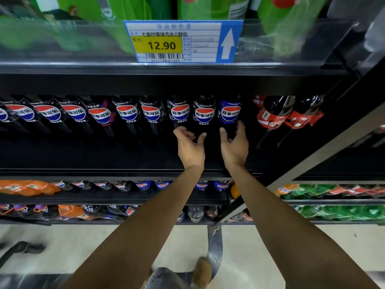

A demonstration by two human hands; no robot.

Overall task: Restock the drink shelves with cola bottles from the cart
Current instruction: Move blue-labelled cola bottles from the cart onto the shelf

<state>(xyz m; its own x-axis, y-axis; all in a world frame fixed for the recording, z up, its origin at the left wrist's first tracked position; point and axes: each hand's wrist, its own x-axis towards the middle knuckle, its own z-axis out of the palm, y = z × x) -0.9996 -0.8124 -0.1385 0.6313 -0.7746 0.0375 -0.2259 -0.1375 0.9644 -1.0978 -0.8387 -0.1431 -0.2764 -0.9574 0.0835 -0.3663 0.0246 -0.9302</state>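
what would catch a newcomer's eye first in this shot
Two bare arms reach up the middle, left hand and right hand cupped just under a long row of dark cola bottles with red, white and blue labels; whether they grip any is lost in the dark. Above, a price tag with a yellow 12.90 patch and a white arrow hangs on the upper shelf edge. Red-labelled bottles stand right of the hands.
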